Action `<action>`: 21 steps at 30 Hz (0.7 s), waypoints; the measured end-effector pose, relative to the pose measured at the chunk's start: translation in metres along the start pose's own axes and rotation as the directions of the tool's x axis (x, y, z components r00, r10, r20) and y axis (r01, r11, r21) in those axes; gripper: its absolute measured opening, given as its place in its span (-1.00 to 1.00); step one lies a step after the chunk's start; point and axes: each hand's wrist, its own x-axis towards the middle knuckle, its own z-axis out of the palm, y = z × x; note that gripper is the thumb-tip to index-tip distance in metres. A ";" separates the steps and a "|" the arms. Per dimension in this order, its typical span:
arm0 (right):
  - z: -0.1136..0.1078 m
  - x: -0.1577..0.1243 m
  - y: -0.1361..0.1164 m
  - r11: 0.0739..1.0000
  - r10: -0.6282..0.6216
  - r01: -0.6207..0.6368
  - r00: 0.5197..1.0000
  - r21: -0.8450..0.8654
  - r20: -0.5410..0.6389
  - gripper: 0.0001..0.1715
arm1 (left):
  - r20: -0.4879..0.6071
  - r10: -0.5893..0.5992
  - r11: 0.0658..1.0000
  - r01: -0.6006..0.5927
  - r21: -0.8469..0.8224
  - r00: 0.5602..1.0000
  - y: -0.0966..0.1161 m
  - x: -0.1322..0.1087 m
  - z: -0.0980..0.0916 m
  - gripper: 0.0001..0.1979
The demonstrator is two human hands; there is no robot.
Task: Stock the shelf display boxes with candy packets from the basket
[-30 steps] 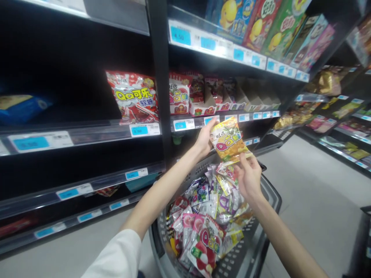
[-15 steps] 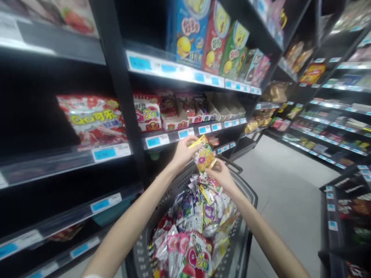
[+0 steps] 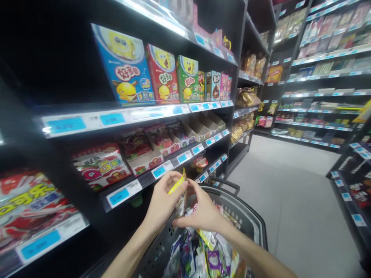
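Observation:
A small gummy candy packet (image 3: 181,204) with a yellow top edge is held above a grey basket (image 3: 261,227), now turned nearly edge-on. My left hand (image 3: 165,197) pinches it near the yellow edge. Curled around its right side is my right hand (image 3: 202,207), fingertips at the top and thumb lower down; part of the packet is hidden behind the fingers. Below, the basket holds a heap of colourful candy packets (image 3: 213,256), which my wrists partly cover.
To the left runs a dark shelf unit with a large red candy bag (image 3: 37,208), open display cartons (image 3: 165,141) and cartoon snack boxes (image 3: 127,65). A grey floor aisle (image 3: 292,193) lies to the right, with a low shelf (image 3: 346,197) beyond and stocked shelves behind.
The view has swung, so the left shelves sit lower and larger. The packet has turned from face-on to edge-on, and my right hand has come up closer to my left hand.

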 end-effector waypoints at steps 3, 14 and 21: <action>-0.006 0.018 -0.002 0.993 0.024 -0.024 1.000 0.115 0.001 0.13 | 0.144 -0.058 0.996 0.066 -0.053 0.988 0.010 0.028 0.009 -0.67; -0.135 0.110 0.011 0.924 0.132 0.075 0.858 0.375 -0.496 -0.26 | 0.670 0.325 0.071 -0.724 0.686 0.667 -0.026 0.177 0.064 -0.52; -0.152 0.168 0.001 0.893 0.066 0.205 0.820 0.400 -0.568 -0.13 | 0.752 0.249 -0.219 -0.720 0.658 0.611 -0.036 0.240 0.076 -0.44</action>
